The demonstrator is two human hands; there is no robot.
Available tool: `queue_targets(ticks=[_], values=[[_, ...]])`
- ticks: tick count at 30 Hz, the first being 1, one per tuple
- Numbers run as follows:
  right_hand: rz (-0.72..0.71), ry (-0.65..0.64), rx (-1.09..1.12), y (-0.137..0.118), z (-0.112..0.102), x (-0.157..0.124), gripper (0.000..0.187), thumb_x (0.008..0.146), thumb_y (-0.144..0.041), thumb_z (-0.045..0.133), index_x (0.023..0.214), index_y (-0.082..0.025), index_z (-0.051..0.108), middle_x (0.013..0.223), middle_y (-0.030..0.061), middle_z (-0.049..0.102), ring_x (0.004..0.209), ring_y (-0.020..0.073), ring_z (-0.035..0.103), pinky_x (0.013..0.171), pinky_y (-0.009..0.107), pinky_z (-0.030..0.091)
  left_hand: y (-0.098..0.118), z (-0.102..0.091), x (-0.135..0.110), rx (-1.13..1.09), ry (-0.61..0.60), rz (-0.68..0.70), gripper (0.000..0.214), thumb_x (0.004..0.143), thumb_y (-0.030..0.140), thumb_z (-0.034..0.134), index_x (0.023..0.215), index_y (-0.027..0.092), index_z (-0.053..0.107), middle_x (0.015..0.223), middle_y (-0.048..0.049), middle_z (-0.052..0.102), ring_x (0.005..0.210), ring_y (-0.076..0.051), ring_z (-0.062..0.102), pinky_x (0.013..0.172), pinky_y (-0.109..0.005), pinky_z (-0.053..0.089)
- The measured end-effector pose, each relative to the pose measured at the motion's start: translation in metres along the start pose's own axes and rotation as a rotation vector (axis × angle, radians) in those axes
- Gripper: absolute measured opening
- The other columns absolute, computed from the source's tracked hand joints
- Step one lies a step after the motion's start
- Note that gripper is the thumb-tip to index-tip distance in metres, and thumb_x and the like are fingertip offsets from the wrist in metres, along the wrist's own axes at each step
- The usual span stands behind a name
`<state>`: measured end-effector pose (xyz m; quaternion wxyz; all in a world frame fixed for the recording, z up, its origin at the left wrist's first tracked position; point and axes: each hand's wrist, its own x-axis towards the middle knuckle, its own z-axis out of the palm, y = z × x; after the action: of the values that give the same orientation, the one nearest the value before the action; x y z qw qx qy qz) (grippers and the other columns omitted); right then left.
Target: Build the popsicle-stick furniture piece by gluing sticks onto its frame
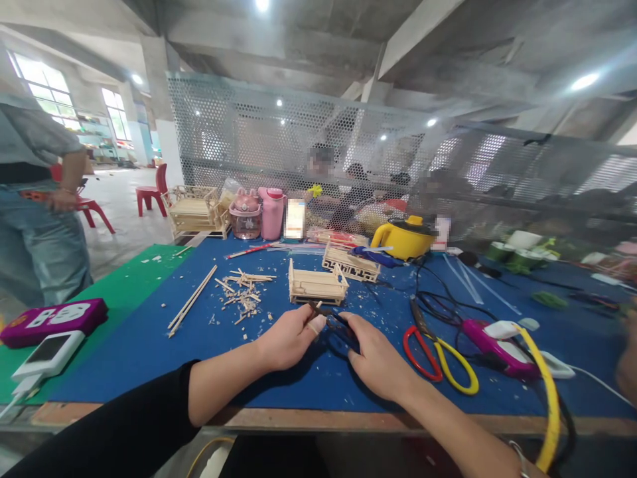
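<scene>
Your left hand (291, 340) is closed in a narrow pinch on a short stick (318, 306), whose pale tip pokes out above your thumb. Your right hand (379, 362) is closed around the dark handles of black scissors (339, 326), whose blades point toward the stick and meet it between your hands. Both hands sit low over the blue mat (149, 345), near its front edge. Just behind them stands a small wooden frame (317, 285), with a second frame (351, 263) further back to the right. Left of the frame lies a heap of scraps (243, 297), and past it two long rods (192, 302) lie slanted. Right of your right hand lie red-and-yellow shears (440, 360), then a pink glue gun (490, 340). A yellow pot (402, 238) stands at the back. A person (34, 219) stands at the far left, beside the table.
</scene>
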<state>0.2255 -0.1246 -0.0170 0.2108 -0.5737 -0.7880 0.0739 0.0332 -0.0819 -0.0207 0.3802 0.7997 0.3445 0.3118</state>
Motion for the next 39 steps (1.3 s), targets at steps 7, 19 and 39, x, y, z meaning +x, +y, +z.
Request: queue_targets(ticks=[7,19,39], values=[[0.052,0.026,0.122,0.002,-0.005,0.003,0.051,0.070,-0.013,0.045,0.121,-0.016,0.050,0.125,0.0115,0.056,0.119,0.0249,0.049,0.103,0.042,0.034,-0.001,-0.008,0.003,0.012,0.001,0.093,0.024,0.089,0.033,0.043,0.091,0.017,0.061,0.086,-0.0039,0.065,0.078,-0.018,0.055,0.074,-0.028,0.042],[0.458,-0.549,1.492,-0.033,-0.018,0.000,0.042,0.048,-0.008,0.048,0.089,-0.016,0.056,0.068,-0.0010,0.055,0.060,0.0116,0.053,0.061,0.027,0.040,-0.007,-0.024,0.004,0.162,0.450,0.431,0.027,0.090,0.027,0.048,0.109,0.020,0.065,0.088,-0.0069,0.063,0.081,-0.015,0.058,0.075,-0.025,0.045],[0.378,-0.244,1.174,-0.030,-0.018,-0.011,0.052,0.057,-0.015,0.050,0.108,-0.020,0.055,0.094,0.0042,0.060,0.090,0.0195,0.058,0.088,0.037,0.043,-0.001,-0.025,0.016,-0.744,0.300,-0.057,0.043,0.072,0.057,0.062,0.083,0.015,0.059,0.078,-0.0014,0.061,0.069,-0.011,0.058,0.066,-0.024,0.048]])
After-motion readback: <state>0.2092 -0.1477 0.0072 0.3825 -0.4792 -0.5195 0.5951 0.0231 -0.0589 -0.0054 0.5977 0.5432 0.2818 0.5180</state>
